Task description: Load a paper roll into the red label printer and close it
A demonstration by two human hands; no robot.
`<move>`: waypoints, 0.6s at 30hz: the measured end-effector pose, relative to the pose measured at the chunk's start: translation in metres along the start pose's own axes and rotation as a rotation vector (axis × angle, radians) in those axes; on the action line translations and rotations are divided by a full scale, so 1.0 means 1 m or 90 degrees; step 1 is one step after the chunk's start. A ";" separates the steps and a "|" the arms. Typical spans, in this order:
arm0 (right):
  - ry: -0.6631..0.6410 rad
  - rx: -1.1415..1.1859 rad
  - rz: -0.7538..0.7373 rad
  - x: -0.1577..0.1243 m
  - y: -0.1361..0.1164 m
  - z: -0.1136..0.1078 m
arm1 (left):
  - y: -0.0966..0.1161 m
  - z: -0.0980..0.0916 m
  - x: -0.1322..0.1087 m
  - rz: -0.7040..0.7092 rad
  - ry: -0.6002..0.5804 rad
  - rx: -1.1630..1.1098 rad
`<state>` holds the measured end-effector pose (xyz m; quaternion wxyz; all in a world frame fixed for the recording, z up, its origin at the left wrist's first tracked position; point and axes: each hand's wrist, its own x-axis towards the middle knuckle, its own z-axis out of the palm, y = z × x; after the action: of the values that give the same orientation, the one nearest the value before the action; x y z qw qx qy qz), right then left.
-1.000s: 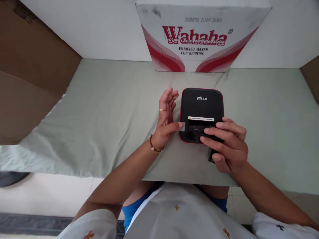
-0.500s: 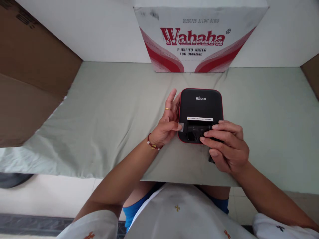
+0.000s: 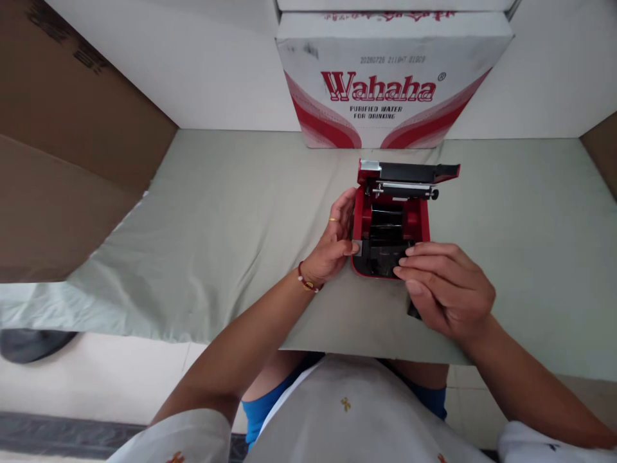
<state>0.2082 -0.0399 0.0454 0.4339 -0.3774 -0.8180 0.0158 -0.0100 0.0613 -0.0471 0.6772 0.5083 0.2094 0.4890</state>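
Printer: I see the small black-and-red printer on the cloth, near my edge of the table, between both hands.
Lid: the lid stands tilted up at the far edge, and the red inside is bare.
Left hand: the left hand clasps the printer's left side, with the thumb pressed on a grey tab.
Right hand: the right hand has its fingers together across the near edge. Something dark shows under the palm, and I cannot tell whether the hand grips it.
Cloth: the pale green cloth covers the table.
Carton: the white-and-red Wahaha carton stands just behind the printer.
Cardboard: brown cardboard is at the far left.
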 end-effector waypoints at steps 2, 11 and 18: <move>-0.032 0.055 0.095 0.014 0.000 -0.007 | -0.003 0.000 -0.001 0.007 0.003 -0.003; -0.500 -0.378 0.338 0.096 0.029 0.000 | -0.007 -0.001 0.003 0.006 0.018 -0.042; -0.623 -0.484 0.343 0.115 0.023 0.019 | -0.002 -0.002 0.005 -0.018 0.019 -0.057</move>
<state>0.1696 0.0550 0.1053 -0.1688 -0.6441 -0.7461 0.0037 -0.0086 0.0667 -0.0484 0.7029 0.4670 0.2049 0.4958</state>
